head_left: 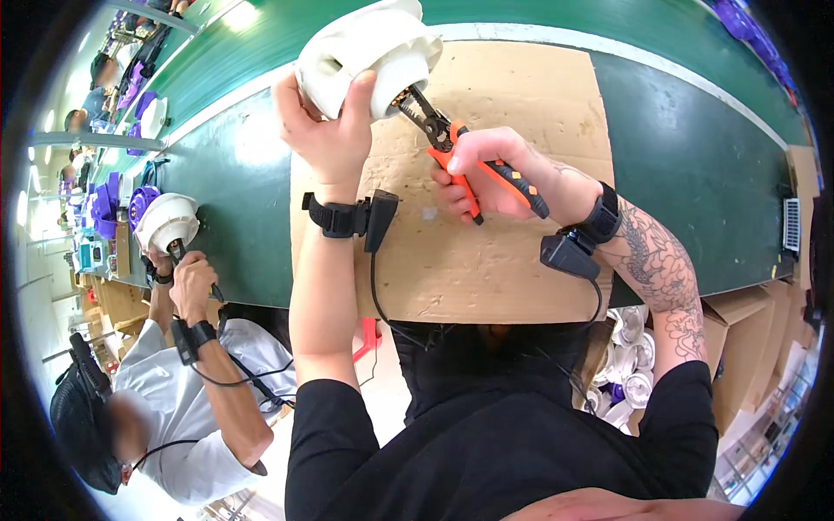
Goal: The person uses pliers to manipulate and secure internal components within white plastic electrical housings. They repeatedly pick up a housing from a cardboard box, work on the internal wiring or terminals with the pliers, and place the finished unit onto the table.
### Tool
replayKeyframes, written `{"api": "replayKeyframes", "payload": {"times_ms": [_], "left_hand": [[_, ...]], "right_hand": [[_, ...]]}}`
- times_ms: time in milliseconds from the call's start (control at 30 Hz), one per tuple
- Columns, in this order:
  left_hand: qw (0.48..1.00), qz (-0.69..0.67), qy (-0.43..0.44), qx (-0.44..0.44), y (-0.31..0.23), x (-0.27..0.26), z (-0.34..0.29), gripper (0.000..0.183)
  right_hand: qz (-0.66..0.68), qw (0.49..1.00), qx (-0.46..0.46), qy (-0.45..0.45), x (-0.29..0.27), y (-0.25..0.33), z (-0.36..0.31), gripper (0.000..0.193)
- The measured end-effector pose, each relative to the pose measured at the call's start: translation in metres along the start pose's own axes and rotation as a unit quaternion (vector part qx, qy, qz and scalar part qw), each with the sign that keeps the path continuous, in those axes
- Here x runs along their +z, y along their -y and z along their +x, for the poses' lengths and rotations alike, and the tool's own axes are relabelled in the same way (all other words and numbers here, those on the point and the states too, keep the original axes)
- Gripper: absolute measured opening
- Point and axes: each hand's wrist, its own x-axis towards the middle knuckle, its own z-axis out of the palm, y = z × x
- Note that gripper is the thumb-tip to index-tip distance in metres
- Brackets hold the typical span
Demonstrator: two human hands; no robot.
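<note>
My left hand (334,126) grips a white round plastic housing (369,52) from below and the left, thumb pressed on its side. The housing is raised and tilted, its narrower open end facing right. In my right hand (504,169) are pliers with orange and black handles (460,143), fingers wrapped round them. Their dark jaws reach the housing's open end, where some copper-coloured parts (402,95) show. What exactly the jaws touch is too small to make out. Both my wrists wear black straps with small boxes and cables.
Below my hands a cardboard sheet (521,278) covers part of the green table (669,165). At the left, a co-worker (195,373) holds a similar white housing (168,223) and a hand tool. White parts (632,356) fill a box at the lower right, beside cardboard boxes (738,330).
</note>
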Motion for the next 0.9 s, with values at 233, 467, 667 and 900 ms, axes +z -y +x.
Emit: {"api": "replayKeyframes", "payload": {"times_ms": [233, 467, 667, 900], "left_hand": [[1.0, -0.012, 0.003, 0.01, -0.001, 0.003, -0.001, 0.038], [0.997, 0.07, -0.012, 0.033, -0.015, 0.002, 0.001, 0.04], [0.997, 0.073, -0.012, 0.017, -0.002, -0.003, 0.003, 0.041], [0.995, 0.09, -0.033, 0.009, 0.002, 0.0, 0.008, 0.042]], "right_hand": [[-0.093, 0.995, -0.021, -0.043, 0.007, 0.005, -0.005, 0.027], [-0.319, 0.925, -0.098, -0.181, 0.031, -0.007, -0.005, 0.039], [0.076, 0.992, 0.02, 0.102, 0.008, -0.012, 0.005, 0.026], [-0.225, 0.969, -0.085, -0.051, 0.011, -0.012, 0.01, 0.023]]}}
